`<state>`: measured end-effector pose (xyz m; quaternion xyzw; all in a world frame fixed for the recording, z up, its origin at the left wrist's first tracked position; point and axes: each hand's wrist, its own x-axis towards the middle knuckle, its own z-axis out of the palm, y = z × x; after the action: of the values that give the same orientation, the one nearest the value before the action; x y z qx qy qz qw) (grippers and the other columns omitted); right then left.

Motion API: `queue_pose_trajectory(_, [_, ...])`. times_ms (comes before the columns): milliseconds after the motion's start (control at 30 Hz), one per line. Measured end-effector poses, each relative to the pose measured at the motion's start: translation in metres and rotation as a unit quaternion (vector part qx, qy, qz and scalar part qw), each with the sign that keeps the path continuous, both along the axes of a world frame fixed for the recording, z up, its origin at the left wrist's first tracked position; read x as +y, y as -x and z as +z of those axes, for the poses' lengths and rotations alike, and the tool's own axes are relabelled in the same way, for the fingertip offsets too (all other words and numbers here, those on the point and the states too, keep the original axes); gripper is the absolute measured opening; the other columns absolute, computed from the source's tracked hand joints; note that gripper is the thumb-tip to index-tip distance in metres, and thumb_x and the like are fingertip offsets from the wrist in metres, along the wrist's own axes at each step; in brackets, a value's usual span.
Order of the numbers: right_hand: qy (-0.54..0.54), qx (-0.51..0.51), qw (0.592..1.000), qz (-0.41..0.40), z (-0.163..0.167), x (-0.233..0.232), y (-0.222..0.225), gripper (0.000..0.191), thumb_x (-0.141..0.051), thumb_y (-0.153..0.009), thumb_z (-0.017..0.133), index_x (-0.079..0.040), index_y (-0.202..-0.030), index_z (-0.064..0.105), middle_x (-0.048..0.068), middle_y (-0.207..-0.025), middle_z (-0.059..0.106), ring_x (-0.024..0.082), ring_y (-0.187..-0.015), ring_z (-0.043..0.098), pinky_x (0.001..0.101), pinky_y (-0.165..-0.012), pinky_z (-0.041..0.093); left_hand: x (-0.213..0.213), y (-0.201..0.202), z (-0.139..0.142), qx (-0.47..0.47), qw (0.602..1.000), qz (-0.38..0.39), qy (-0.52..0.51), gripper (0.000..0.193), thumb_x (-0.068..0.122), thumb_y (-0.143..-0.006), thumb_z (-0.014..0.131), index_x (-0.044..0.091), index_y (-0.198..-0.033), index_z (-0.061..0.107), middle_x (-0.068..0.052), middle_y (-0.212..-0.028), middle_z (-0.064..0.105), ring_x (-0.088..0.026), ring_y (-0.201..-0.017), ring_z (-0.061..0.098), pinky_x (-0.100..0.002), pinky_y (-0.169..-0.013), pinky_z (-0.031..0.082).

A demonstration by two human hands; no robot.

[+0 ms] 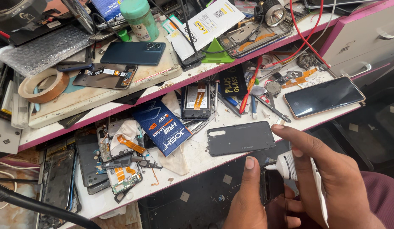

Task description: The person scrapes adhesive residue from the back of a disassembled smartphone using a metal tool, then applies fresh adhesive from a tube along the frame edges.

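Left hand (246,197) sits closest, low in frame, fingers wrapped on a dark phone frame (271,184), held by its long edges below the bench edge. Right hand (328,178) pinches a small white glue tube (287,164), nozzle tip right at the frame's top edge. I judge the frame light, thin, easily flexed: grip the edges, not the middle. Tube looks soft, so light squeeze. Black back cover (241,138) lies flat on the white bench (197,163), just above both hands.
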<state>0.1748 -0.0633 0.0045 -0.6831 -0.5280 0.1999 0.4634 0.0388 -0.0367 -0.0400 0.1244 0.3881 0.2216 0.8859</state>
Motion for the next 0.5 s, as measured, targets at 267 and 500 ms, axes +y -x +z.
queue_pose_trajectory(267, [0.003, -0.009, 1.000, 0.008, 0.0027, 0.0004, -0.0036, 0.040, -0.009, -0.106, 0.052, -0.018, -0.141, 0.068, 0.004, -0.081, 0.064, 0.005, -0.056, 0.061, 0.0224, -0.050, 0.052, 0.0007, 0.0030, 0.0091, 0.043, 0.999, -0.010, -0.022, 0.090, 0.083, -0.089, 0.034, 0.007, -0.124, 0.068, -0.008, -0.089, 0.064, -0.021, -0.072, 0.069, -0.033, -0.062, 0.057])
queue_pose_trajectory(500, [-0.014, -0.037, 0.999, 0.014, 0.0031, 0.0016, -0.0051, 0.040, -0.007, -0.104, 0.052, -0.016, -0.140, 0.066, 0.003, -0.080, 0.062, 0.005, -0.056, 0.062, 0.0228, -0.052, 0.051, 0.0018, 0.0020, 0.0058, 0.038, 0.998, -0.015, -0.040, 0.096, 0.086, -0.087, 0.033, 0.005, -0.125, 0.065, -0.009, -0.093, 0.062, -0.024, -0.079, 0.069, -0.037, -0.066, 0.058])
